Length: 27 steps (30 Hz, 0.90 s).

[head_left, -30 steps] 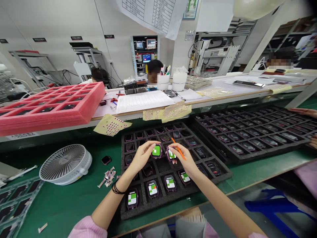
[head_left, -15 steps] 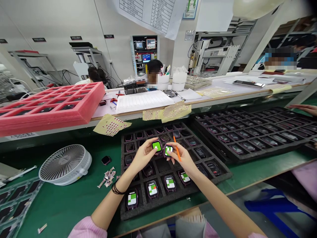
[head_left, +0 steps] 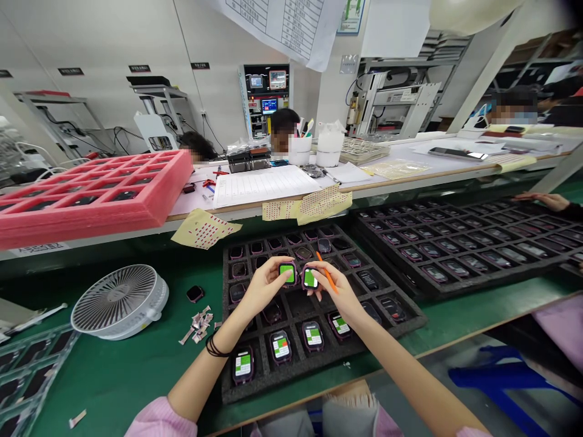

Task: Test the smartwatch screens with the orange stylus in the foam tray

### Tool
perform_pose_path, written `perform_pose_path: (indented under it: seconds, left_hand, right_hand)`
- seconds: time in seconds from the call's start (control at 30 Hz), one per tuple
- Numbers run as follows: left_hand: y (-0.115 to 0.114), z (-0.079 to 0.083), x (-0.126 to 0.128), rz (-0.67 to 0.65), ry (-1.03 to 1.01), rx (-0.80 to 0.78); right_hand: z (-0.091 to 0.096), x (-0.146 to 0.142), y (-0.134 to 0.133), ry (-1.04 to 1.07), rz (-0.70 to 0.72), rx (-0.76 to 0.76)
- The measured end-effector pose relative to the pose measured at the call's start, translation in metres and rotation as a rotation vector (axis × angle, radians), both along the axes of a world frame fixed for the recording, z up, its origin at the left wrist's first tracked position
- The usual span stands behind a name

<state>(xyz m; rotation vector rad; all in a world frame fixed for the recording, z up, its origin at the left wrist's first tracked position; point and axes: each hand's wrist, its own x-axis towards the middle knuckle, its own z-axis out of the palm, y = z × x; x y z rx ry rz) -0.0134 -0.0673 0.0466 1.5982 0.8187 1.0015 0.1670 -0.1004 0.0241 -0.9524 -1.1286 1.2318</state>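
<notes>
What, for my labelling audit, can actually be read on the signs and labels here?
Nothing can be read for certain.
Black wall plaques: too small to read.
Overhead paper chart: printed grid, too small to read.
White label below the pink foam tray: too blurred to read.
Green watch screens: no legible text.

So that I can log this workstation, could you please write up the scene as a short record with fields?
Left hand: the left hand holds a pink-rimmed watch with a green screen.
Right hand: the right hand holds a second watch and an orange stick.
Below hands: a black foam tray holding more watches.
Beside: a white fan on a green bench mat.
Co-worker: a hand at far right, above another black tray.
</notes>
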Motion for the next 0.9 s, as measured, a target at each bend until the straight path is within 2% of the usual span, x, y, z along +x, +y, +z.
perform_pose_path:
  seconds: [0.33,0.9]
  left_hand:
    - [-0.0036,-0.0037,0.0038,-0.034,0.015,-0.001]
    - [-0.0052,-0.0015,0.0032,-0.036,0.026,0.016]
  right_hand:
    - [-0.0052,0.0009,0.0008,-0.044,0.028,0.013]
    - [0.0007,-0.0009,-0.0013,-0.028,-0.004,-0.027]
